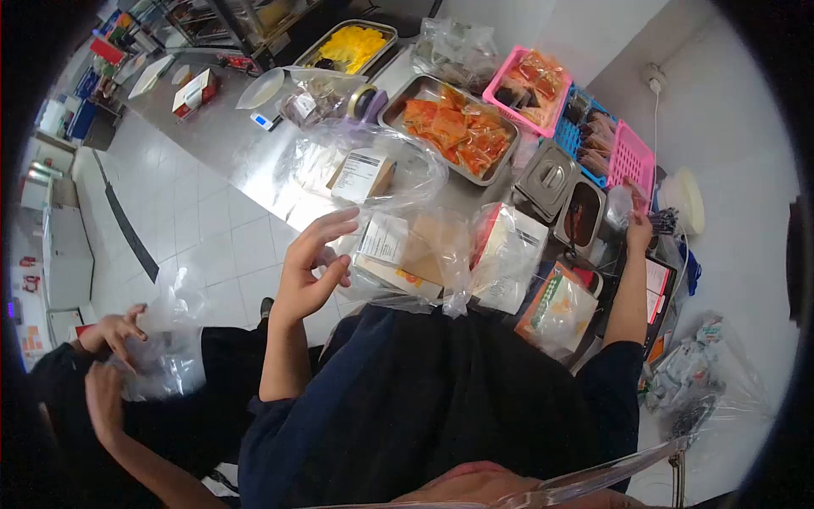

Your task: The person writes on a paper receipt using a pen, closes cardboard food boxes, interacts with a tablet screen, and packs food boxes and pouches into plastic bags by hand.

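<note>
My left hand (pixel 318 265) is raised with its fingers apart and nothing in it. Close beside it stands a clear plastic bag (pixel 454 246) holding cardboard boxes, one with a white printed label (pixel 384 238). Stretched out to the far right, my right hand (pixel 638 231) has its fingers drawn together near the front end of a pink basket (pixel 633 157). What is between those fingers is too small to make out. Touching or just beside that hand are a clear plastic piece (pixel 619 206) and a bundle of thin dark-tipped items (pixel 664 221).
Another bagged box (pixel 360 176) stands behind the left hand. Steel trays hold orange-red packets (pixel 458 127) and yellow food (pixel 352 48). A lidded steel container (pixel 547 180) and blue basket (pixel 566 136) stand right. At left, a co-worker's hands (pixel 114 348) handle a clear bag.
</note>
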Demonstrator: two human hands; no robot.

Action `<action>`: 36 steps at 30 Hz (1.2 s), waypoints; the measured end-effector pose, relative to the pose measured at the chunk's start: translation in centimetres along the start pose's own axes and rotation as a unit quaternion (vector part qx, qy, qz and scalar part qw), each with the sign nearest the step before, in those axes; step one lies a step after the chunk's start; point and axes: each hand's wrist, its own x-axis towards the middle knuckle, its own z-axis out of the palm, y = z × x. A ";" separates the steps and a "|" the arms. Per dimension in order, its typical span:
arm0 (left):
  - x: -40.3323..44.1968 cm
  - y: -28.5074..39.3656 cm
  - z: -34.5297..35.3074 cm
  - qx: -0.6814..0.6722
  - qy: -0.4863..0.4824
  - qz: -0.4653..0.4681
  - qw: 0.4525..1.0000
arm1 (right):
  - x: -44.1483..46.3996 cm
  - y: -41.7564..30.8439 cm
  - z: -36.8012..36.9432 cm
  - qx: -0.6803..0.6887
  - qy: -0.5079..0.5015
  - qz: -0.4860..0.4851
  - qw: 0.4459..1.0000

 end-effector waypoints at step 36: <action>-3.2 -1.1 -3.5 0.009 -0.028 -0.012 0.999 | -27.7 -39.4 -12.5 -0.310 -0.277 -0.565 0.713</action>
